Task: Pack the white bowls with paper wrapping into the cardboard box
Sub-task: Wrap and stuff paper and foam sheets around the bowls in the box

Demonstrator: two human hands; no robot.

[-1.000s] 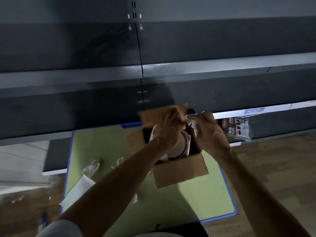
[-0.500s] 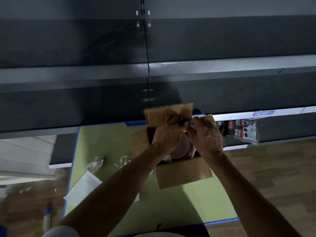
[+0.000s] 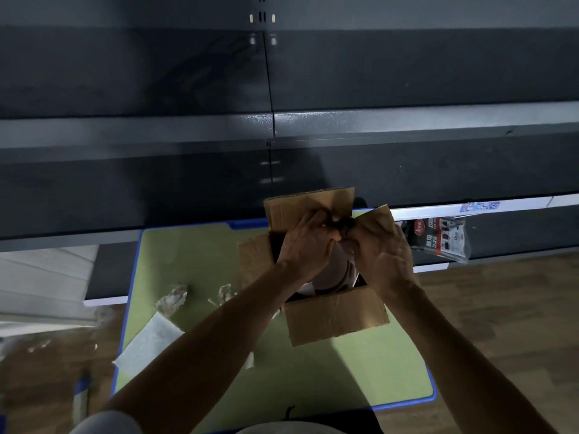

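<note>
A person's two bare forearms reach forward from the bottom of the view to an open cardboard box (image 3: 335,319) standing on a green surface (image 3: 360,371) with a blue edge.

The left hand (image 3: 305,245) is over the left half of the box opening, knuckles up and fingers curled inward. The right hand (image 3: 383,255) is over the right half, fingers also curled. The fingertips of both hands meet above the far side of the opening. That spot is dark and blurred, so I cannot tell what the fingers pinch, or whether they grip anything.

All four box flaps stand open. The far flap (image 3: 297,208) rises behind the left hand, the right flap (image 3: 377,219) lies behind the right hand, the left flap (image 3: 253,258) is folded outward, and the near flap hangs towards the person. Inside the box, in the gap below the hands, are the pale curved sides of the white bowls (image 3: 335,272), seemingly standing on edge. How many there are is hidden.

On the surface to the left of the box lie a flat sheet of paper wrapping (image 3: 150,341) and two crumpled paper pieces (image 3: 174,297), well apart from the box.

Behind the surface stands dark grey shelving (image 3: 188,133). A plastic-wrapped packet (image 3: 438,239) sits on a low shelf just right of the box. A wooden floor (image 3: 501,308) shows at the right.
</note>
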